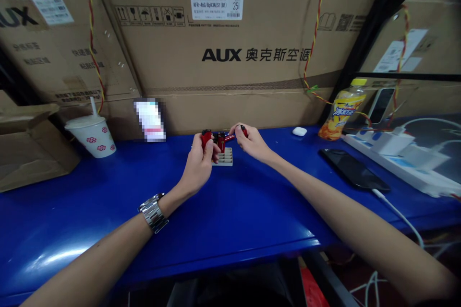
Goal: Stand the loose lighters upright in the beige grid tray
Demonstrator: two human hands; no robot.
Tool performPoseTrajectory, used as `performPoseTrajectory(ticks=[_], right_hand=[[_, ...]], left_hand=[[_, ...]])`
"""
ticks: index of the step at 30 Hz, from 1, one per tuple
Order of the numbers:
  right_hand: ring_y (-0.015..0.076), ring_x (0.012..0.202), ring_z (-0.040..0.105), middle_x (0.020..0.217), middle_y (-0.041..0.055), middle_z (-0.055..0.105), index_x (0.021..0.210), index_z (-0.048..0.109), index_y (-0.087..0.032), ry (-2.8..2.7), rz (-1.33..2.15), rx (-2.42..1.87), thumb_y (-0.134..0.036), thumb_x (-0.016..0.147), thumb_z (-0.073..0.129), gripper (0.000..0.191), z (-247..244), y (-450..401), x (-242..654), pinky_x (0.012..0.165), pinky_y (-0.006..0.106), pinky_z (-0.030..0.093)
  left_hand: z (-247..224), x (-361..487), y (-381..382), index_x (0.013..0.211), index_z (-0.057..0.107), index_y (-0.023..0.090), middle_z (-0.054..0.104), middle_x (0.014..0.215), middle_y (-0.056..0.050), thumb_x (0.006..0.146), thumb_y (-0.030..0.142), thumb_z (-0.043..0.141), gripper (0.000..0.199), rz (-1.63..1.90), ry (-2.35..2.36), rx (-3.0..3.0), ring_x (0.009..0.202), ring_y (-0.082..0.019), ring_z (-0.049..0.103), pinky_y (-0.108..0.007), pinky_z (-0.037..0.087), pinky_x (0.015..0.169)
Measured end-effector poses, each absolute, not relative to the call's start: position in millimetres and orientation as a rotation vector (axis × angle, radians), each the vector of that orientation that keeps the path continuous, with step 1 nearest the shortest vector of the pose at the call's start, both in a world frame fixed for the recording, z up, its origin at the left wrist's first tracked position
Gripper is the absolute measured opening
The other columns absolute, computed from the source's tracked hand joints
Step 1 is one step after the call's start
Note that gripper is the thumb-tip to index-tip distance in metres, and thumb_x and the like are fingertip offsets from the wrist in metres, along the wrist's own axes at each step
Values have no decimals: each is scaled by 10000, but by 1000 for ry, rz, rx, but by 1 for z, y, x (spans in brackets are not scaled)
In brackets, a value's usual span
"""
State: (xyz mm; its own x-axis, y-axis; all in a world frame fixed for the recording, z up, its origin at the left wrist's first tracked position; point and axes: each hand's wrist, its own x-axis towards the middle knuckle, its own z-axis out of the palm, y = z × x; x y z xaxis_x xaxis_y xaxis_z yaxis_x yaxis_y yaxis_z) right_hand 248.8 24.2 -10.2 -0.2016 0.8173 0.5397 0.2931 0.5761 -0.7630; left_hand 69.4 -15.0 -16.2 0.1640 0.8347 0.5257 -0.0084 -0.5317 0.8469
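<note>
At the back of the blue table, my left hand is closed around a red lighter with a black top. My right hand pinches another red lighter, mostly covered by the fingers. Between the two hands stands an upright red lighter. Below it shows a pale tray with small compartments, partly hidden by my left fingers. More red and blue pieces lie behind, too small to make out.
On the left are a paper cup with a straw, a brown paper bag and a lit phone. To the right are a white earphone case, a drink bottle, a charging black phone and a power strip. Cardboard boxes stand behind.
</note>
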Motion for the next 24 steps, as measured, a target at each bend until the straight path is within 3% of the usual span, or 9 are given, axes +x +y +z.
performPoseTrajectory(ticks=[5, 11, 24], right_hand=[[79, 390, 295, 399, -50, 273, 466, 398, -200, -1649, 730, -1003, -716, 864, 243, 670, -10, 20, 247, 415, 236, 249], [77, 343, 279, 355, -44, 274, 405, 344, -221, -1542, 785, -1045, -682, 877, 279, 663, -14, 21, 249, 395, 240, 272], [82, 277, 244, 352, -44, 291, 484, 381, -219, -1422, 916, -1007, -409, 933, 218, 514, -14, 18, 241, 301, 220, 205]], left_hand=[[-12, 71, -19, 824, 467, 205, 387, 527, 57, 919, 491, 433, 303, 1435, 795, 1593, 432, -75, 366, -221, 350, 423], [-2, 70, -29, 488, 419, 196, 278, 374, 48, 853, 648, 411, 581, 1280, 944, 1474, 331, -60, 258, -220, 233, 330], [-3, 72, -28, 356, 386, 194, 260, 288, 27, 882, 334, 284, 553, 1285, 1017, 1282, 255, -70, 223, -212, 170, 292]])
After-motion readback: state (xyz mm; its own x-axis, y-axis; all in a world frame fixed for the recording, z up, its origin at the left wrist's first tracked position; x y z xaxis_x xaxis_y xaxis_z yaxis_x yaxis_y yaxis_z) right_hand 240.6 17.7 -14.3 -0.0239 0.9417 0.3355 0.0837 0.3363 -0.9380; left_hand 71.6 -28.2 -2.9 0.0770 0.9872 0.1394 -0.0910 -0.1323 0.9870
